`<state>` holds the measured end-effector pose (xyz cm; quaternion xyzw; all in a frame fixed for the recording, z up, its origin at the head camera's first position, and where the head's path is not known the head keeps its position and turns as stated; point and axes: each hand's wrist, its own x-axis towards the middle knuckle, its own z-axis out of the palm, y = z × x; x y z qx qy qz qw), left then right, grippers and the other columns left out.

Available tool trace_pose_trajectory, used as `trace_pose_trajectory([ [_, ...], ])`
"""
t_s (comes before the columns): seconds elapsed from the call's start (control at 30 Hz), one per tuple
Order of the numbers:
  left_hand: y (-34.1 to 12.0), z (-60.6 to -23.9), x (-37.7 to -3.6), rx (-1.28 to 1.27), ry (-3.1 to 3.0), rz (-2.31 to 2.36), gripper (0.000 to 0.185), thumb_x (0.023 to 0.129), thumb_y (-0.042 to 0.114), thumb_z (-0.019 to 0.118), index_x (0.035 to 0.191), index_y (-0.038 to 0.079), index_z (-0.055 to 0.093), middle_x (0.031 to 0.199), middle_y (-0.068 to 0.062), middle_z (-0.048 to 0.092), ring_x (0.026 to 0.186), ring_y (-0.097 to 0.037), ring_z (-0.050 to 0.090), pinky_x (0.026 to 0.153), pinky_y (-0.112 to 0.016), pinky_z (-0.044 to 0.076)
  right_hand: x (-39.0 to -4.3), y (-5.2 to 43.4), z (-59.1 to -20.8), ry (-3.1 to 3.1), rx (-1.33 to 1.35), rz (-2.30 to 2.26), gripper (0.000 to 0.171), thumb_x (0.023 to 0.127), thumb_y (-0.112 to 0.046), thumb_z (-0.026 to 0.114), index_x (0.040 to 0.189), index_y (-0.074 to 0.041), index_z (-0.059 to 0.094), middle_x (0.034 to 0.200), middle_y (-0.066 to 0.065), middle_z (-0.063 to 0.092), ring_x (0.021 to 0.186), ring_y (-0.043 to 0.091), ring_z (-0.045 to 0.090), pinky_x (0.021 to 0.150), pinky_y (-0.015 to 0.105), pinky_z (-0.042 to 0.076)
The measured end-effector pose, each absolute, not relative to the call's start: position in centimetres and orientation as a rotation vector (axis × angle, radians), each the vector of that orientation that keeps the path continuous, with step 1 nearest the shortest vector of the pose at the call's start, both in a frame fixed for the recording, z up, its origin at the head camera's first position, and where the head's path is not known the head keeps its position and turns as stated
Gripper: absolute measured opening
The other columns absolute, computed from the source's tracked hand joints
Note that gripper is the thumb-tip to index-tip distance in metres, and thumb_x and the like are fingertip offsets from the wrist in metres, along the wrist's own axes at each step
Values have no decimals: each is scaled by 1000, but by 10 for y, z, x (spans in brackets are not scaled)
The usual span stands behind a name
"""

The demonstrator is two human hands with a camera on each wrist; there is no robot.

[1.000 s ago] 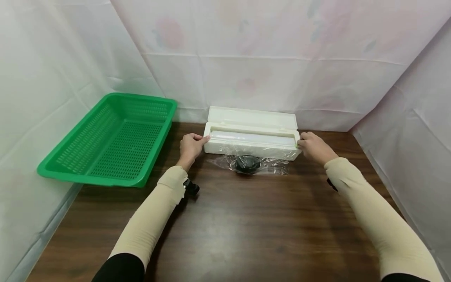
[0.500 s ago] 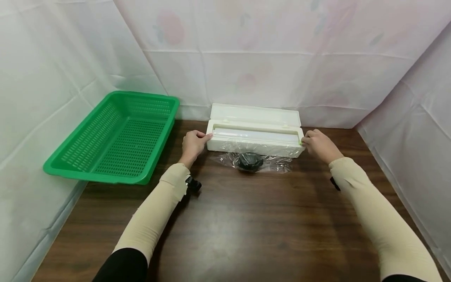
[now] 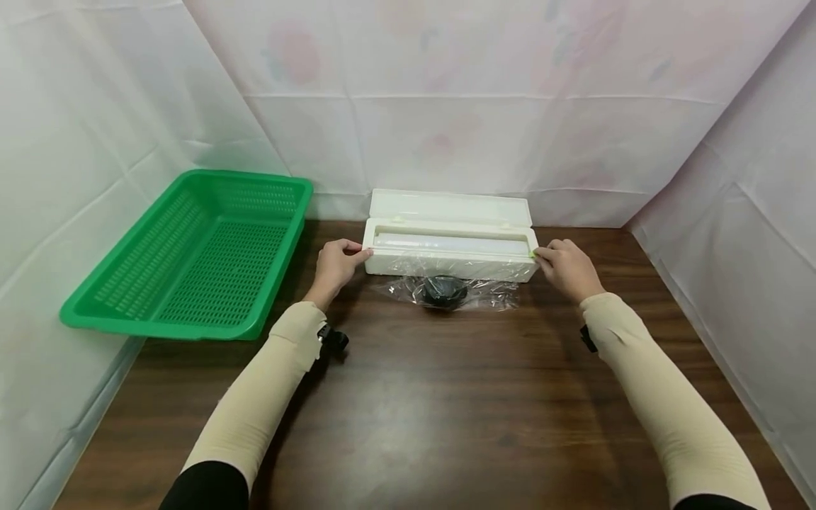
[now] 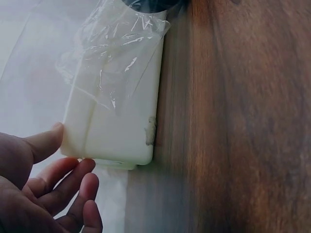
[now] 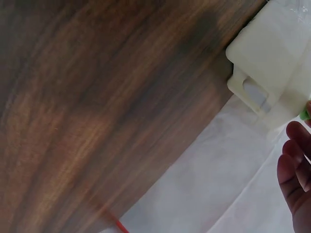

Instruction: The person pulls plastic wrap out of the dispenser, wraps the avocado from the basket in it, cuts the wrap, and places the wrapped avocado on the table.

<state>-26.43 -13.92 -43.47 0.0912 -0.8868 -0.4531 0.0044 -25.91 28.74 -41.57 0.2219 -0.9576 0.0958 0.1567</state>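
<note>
A long white cling film dispenser box (image 3: 446, 265) stands at the back of the table, its lid (image 3: 449, 207) tipped back. Inside lies a pale roll (image 3: 452, 244) of film. Clear film (image 3: 404, 290) hangs over the front and covers a dark round object (image 3: 444, 292), whose kind I cannot tell. My left hand (image 3: 333, 270) has its thumb and fingertips on the box's left end; the left wrist view shows them pinching the corner. At the right end, my right hand (image 3: 567, 269) pinches a small green slider (image 5: 304, 115), mostly hidden by the fingers.
A green plastic basket (image 3: 255, 320) with slotted walls stands at the left. White fabric (image 3: 440, 127) hangs behind the brown wooden table (image 3: 440, 411) and on both sides.
The head view has shifted slightly. Both hands keep their places at the two ends of the dispenser box, and the film and dark object lie as before.
</note>
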Motion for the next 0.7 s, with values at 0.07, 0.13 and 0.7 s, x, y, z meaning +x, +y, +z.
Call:
trace_pose_trajectory([
  [0.07,-140,-435,-264,280,-2783,-1419,38,91,33,69,113,2,69,123,-18,65,113,-33,57,95,-45,47,-258,288,-416,-2762,604,307,20,92,-8,64,108,1,72,88,17,63,83,33,54,71,44,45],
  [0.13,-141,-435,-264,262,-2789,-1401,37,91,31,69,113,2,69,123,-18,65,112,-33,57,95,-45,47,-257,288,-417,-2781,579,337,22,93,-9,64,111,1,71,90,17,62,85,33,54,72,44,45],
  [0.7,-143,-434,-257,215,-2809,-1336,33,92,26,67,117,4,70,121,-16,68,117,-33,60,97,-46,48,-248,290,-417,-2786,514,486,34,93,-13,65,124,3,64,96,20,61,83,32,57,70,45,46],
])
